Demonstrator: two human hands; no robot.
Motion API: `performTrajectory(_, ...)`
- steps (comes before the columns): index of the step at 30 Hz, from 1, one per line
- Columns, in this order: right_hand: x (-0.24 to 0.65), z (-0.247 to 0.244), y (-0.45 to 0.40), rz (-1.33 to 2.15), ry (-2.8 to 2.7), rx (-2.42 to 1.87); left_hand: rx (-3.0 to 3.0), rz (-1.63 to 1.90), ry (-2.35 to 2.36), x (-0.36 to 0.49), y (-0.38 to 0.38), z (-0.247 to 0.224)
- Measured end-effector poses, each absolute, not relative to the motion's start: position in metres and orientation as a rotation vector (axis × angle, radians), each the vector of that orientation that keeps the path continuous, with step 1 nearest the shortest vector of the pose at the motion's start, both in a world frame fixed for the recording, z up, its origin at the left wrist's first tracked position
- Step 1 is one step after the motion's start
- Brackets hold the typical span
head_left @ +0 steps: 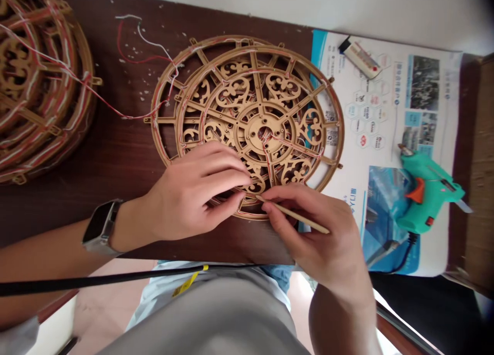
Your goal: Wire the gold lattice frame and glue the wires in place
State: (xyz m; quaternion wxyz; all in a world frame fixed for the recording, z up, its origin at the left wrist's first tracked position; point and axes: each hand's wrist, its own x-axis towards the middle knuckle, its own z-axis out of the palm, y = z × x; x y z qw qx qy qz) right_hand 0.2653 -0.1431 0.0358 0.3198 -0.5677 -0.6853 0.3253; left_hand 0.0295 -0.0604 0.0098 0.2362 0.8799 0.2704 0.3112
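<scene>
A gold-coloured round openwork frame (252, 134) with scroll patterns lies on the dark table, with red and white wires running along its rings and spokes. My right hand (328, 226) pinches a thin wooden stick (304, 220), whose tip touches or nearly touches the frame's near rim. At that same rim, my left hand (204, 190) is curled with thumb and index fingertips close together. Whatever lies between those fingertips, perhaps wire or the rim, is too small to make out. Loose red and white wire ends (141, 36) stick out at the frame's far left.
More wired gold frames (46, 103) are stacked at the left, joined by a wire to the middle one. A green glue gun (428, 193) lies on a printed sheet (389, 159) at the right, near a small white box (360, 56). White scraps dot the table (116, 134).
</scene>
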Motion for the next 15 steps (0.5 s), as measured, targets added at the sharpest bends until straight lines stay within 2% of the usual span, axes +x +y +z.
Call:
performTrajectory(7,0.259,0.037,-0.15,0.807,-1.713,-1.609,2.396,0.829,0.692,0.03,-0.06,0.009)
performTrajectory(15,0.259,0.028,-0.152,0.869,-1.68,-1.484,2.355,0.805,0.687,0.029,-0.059,0.011)
